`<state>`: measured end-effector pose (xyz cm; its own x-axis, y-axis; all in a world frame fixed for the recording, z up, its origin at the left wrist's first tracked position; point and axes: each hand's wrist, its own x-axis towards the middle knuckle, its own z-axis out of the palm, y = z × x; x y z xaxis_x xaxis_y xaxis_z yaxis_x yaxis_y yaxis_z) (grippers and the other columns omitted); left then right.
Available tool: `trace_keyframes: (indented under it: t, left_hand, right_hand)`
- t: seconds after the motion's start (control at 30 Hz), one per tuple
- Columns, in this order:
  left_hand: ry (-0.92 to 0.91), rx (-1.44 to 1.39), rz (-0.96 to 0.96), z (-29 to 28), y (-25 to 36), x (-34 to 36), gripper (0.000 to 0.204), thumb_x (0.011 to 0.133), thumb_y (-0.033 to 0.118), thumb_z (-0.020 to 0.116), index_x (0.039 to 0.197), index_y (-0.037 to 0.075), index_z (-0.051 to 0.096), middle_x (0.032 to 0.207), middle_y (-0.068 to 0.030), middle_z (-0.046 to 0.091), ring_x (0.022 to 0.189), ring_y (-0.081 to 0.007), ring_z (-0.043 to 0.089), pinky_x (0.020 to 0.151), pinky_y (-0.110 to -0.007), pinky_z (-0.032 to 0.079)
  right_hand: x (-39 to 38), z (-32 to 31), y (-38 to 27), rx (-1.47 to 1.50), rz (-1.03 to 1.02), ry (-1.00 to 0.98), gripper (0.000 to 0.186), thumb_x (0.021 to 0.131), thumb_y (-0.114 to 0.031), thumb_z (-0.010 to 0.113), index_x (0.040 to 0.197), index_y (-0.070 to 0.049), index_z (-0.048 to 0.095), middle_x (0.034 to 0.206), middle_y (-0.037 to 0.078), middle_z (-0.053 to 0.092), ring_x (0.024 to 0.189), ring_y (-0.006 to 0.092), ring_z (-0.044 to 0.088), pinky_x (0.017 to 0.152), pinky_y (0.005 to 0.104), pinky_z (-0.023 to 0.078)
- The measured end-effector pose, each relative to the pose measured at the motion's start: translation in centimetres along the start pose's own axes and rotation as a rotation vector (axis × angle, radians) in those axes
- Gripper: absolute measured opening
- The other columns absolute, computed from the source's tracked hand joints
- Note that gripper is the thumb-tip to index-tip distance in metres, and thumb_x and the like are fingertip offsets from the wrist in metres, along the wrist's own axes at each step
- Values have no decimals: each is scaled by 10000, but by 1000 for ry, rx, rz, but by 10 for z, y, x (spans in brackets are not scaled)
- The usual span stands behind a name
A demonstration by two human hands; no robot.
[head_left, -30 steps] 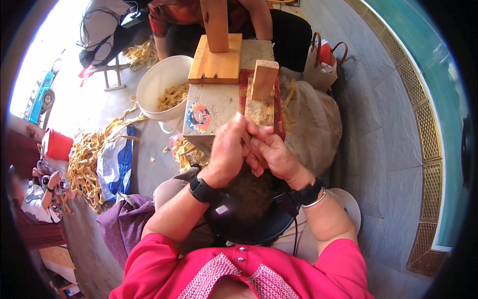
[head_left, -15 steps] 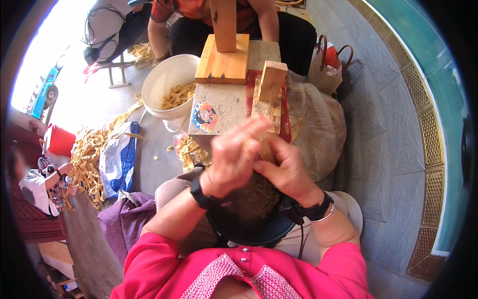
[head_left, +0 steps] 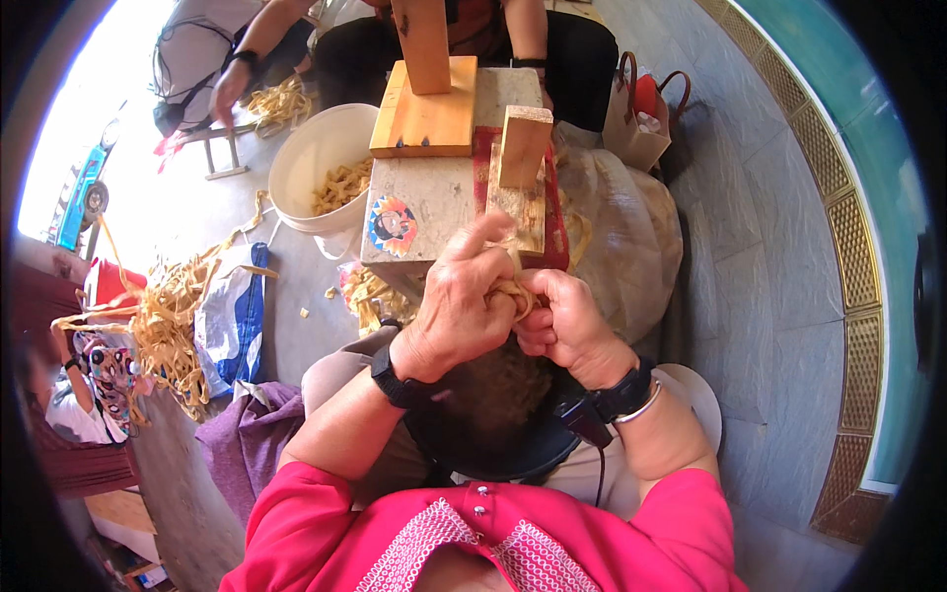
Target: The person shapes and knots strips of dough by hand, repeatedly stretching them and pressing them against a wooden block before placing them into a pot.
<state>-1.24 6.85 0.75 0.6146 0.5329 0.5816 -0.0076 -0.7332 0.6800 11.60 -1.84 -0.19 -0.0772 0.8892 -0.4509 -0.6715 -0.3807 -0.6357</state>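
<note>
Between my two hands is a pale yellow, flexible strip [head_left: 516,291], bent into a small loop or knot; its exact kind I cannot tell. My left hand [head_left: 456,314] grips it from the left, index finger stretched out and the others curled. Thumb and fingers of my right hand [head_left: 570,324] pinch it from the right. Below them, a dark basin [head_left: 449,449] rests on my lap, holding a shadowed brown heap [head_left: 501,390]. Just beyond my fingertips, a small upright wooden block [head_left: 526,146] is fixed on a board atop a worn bench [head_left: 419,192].
A larger wooden stand [head_left: 419,113] sits on the bench. Left of it is a white bucket [head_left: 296,163] of yellow pieces. A strip pile [head_left: 168,326] lies beside a blue-white sack [head_left: 232,321]. Co-workers sit opposite and at far left. A plastic bag [head_left: 631,247] bulges at right.
My hands have turned slightly, and the looped strip now shows between them. The person opposite has reached an arm out to the left. At far left, a co-worker has lifted strips from the pile.
</note>
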Motion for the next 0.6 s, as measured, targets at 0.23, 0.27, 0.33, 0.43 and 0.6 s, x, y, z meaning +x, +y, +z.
trace_keyframes:
  t: [0.23, 0.27, 0.33, 0.43, 0.6]
  left_hand:
    - [-111, -176, -442, -4, 3, -5, 50, 731, -28, 513, 743, -11, 558, 639, -82, 590, 590, -185, 608, 533, -284, 479]
    - [-112, -280, -604, -4, 2, -4, 32, 748, -18, 526, 741, -16, 558, 643, -73, 594, 597, -155, 605, 530, -276, 478]
    - [-138, -492, -730, -4, 1, -3, 43, 760, 8, 580, 766, -30, 598, 671, -76, 614, 641, -124, 606, 570, -256, 494]
    - [-200, -201, -746, -16, 4, 5, 93, 739, 24, 613, 811, -14, 657, 734, -112, 646, 683, -136, 612, 619, -295, 507]
    - [123, -73, -236, 8, 5, -4, 146, 708, 55, 653, 750, 16, 518, 689, -166, 539, 658, -349, 578, 582, -418, 472]
  right_hand:
    - [-6, -6, -11, -456, -347, -47, 127, 828, -111, 623, 871, 3, 585, 716, 16, 588, 625, 52, 522, 542, 194, 419]
    - [-5, -3, -9, -487, -412, -33, 121, 831, -96, 618, 880, 10, 588, 735, 28, 604, 654, 58, 539, 570, 203, 434]
    - [-1, 3, -5, -553, -536, -12, 113, 837, -67, 609, 899, 26, 595, 772, 53, 635, 713, 72, 572, 627, 222, 465]
    - [-3, 8, -17, -861, -493, 69, 188, 831, -123, 595, 949, 18, 633, 741, 32, 634, 638, 91, 573, 580, 244, 474]
    - [-19, -37, 2, 137, -257, -289, 235, 891, -173, 581, 1099, -65, 577, 532, -58, 376, 393, 32, 321, 350, 196, 312]
